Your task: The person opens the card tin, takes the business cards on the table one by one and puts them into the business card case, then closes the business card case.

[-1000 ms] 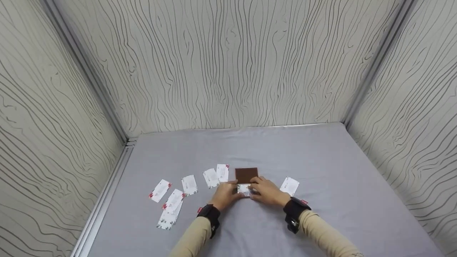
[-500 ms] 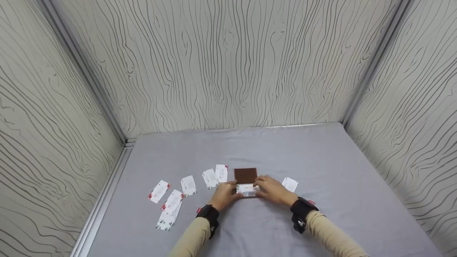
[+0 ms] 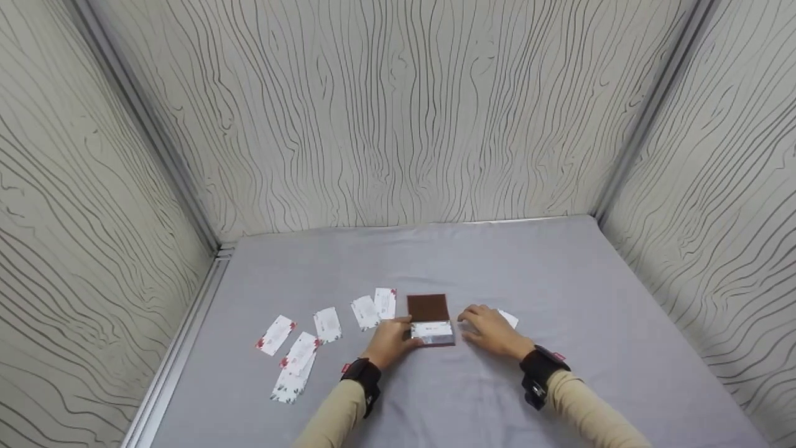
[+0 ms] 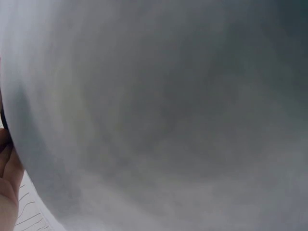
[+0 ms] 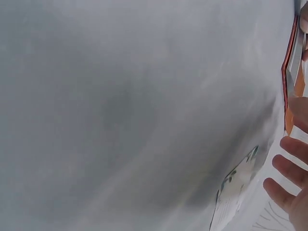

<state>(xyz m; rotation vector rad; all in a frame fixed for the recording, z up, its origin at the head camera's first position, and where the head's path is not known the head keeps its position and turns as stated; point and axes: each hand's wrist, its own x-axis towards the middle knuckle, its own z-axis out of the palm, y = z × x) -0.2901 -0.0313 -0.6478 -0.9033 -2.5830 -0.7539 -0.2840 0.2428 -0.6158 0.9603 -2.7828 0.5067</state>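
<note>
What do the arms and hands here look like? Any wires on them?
They are a person's. The left sleeve and right sleeve are long and beige. The left band and right band, worn at the wrists, are black and bulky, each with a small red tag. The left hand and right hand wear no gloves. No wires show.

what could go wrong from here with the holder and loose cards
The left hand holds the open brown holder at one side only, so it might turn if pushed. The right hand partly hides a loose card in the head view and could nudge it. At left, overlapping cards could be lifted together.
</note>
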